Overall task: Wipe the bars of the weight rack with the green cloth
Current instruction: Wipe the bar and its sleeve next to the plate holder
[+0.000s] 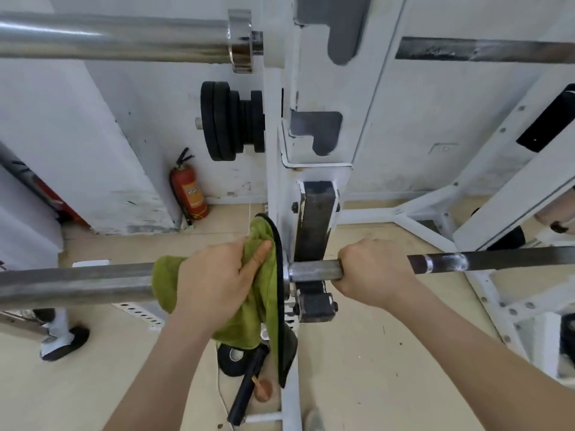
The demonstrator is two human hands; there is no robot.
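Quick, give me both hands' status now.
Left hand: closed, gripping the green cloth wrapped on the lower bar.
Right hand: closed around the same bar, no cloth.

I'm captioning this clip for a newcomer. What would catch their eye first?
The green cloth, held round the lower bar by the left hand at centre, stands out most. Just right of it, the right hand grips the same bar beside the white rack post. Up left, black plates hang off that post, a red extinguisher below them by the wall.
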